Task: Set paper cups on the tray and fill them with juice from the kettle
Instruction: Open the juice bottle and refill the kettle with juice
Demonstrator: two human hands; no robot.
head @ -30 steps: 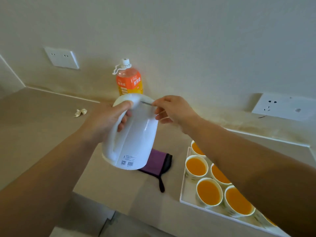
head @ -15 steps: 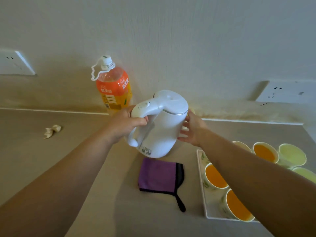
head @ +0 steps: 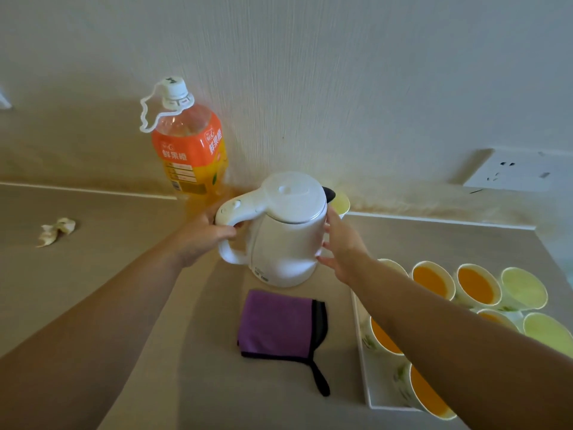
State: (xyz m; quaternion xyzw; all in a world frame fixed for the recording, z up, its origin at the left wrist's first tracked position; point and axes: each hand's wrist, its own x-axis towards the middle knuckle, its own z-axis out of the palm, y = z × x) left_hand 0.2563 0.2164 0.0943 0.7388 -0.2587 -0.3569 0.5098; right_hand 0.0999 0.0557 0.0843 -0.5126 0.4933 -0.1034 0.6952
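Holds the white kettle [head: 285,240] by its handle with the left grip [head: 201,234], fingers curled tight round the handle's upper bend. Steadies the opposite side with the right grip [head: 341,246], wide and flat, fingers straight against the white wall, clasping nothing. Has the kettle upright, lid shut, near the back edge of the counter [head: 93,274], roughly midway along it. Cannot tell whether the base touches the surface or hangs just above. Points the dark spout toward the wall, away from the handle.

Finds the white tray [head: 376,395] at the counter's right end, toward the front edge, partly hidden under the right forearm. Counts several juice-filled paper cups [head: 432,279] there, orange to near the rim, packed close together. Spots two empty paper cups [head: 524,288] with pale green insides at the far right of the group; cannot tell whether on the tray or beside it. Sees a lone paper cup [head: 339,201] just behind the kettle, against the back edge, pale inside.

Notes a purple cloth [head: 276,324] with black trim lying flat just in front of the kettle, left of the tray. Notes an orange-labelled juice bottle [head: 189,150], capped, upright at the back edge, left of the kettle. Notes a crumpled paper scrap [head: 55,231] well apart toward the left end, and a wall socket [head: 508,175] above the right end.
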